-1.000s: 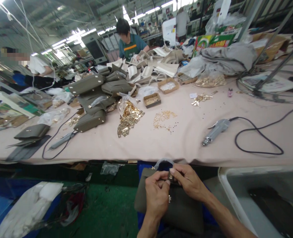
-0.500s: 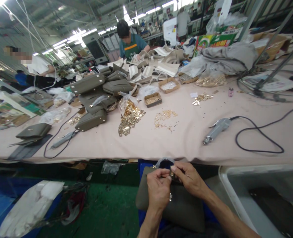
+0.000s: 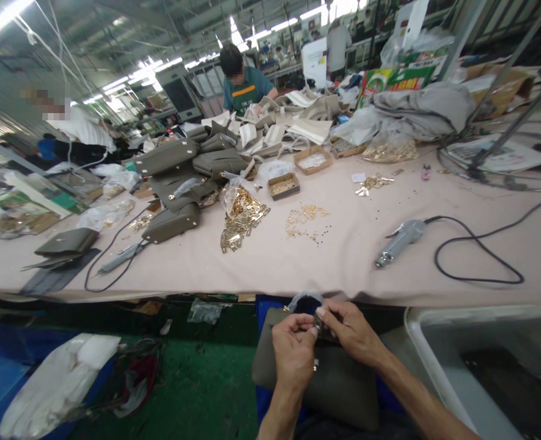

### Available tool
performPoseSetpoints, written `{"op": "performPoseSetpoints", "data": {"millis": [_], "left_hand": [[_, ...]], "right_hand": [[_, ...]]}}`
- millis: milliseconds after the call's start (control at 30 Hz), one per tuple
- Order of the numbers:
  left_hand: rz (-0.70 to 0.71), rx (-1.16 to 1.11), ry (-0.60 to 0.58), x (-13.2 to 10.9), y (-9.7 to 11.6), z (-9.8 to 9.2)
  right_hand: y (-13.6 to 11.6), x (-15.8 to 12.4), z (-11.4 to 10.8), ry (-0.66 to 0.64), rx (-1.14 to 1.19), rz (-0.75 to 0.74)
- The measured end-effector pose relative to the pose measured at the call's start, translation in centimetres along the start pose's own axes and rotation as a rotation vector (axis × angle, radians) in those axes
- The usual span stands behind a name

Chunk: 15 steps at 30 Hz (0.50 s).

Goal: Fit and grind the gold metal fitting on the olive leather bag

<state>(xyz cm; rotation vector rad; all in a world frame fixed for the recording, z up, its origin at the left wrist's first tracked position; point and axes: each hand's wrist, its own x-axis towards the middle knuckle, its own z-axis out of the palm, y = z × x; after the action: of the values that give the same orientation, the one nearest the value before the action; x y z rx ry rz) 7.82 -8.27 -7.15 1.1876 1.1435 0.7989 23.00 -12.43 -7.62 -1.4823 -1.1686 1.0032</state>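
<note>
An olive-grey handbag lies on my lap, below the table's front edge. Between the fingertips of both hands is a small dark strap tab with a bit of metal on it; the fingers cover much of it. My left hand pinches the tab from the left, closed. From the right, my right hand grips it with thumb and fingers, also closed. A small silvery metal fitting shows on the bag just below my fingers. Behind the hands arches the bag's plastic-wrapped handle.
A grey electric screwdriver with a cord lies on the table, another at left. Gold metal plates, loose small parts and a parts box lie mid-table. Stacked bags stand behind. A grey bin is at right. A co-worker sits opposite.
My hands stay together at the same spot, with the tab turned slightly between the fingertips. The person at left has shifted a little; the view has moved slightly.
</note>
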Motion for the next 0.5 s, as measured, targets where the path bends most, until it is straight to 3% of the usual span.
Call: {"op": "performPoseSetpoints", "data": {"millis": [133,300,400,500], "left_hand": [[0.024,-0.016,0.011,0.0,-0.6,0.2],[0.061,0.016,-0.155,-0.7,0.2,0.9],[0.172,0.021,-0.127,-1.2,1.0,1.1],[0.168,0.033,-0.119,-2.0,1.0,0.5]], "right_hand": [[0.1,-0.5,0.2,0.005,-0.183,-0.139],[-0.5,-0.4,0.1,0.127,-0.233,-0.18],[-1.2,-0.4,0.1,0.091,-0.244,-0.195],[-1.2,-0.7,0.4,0.078,-0.27,-0.193]]}}
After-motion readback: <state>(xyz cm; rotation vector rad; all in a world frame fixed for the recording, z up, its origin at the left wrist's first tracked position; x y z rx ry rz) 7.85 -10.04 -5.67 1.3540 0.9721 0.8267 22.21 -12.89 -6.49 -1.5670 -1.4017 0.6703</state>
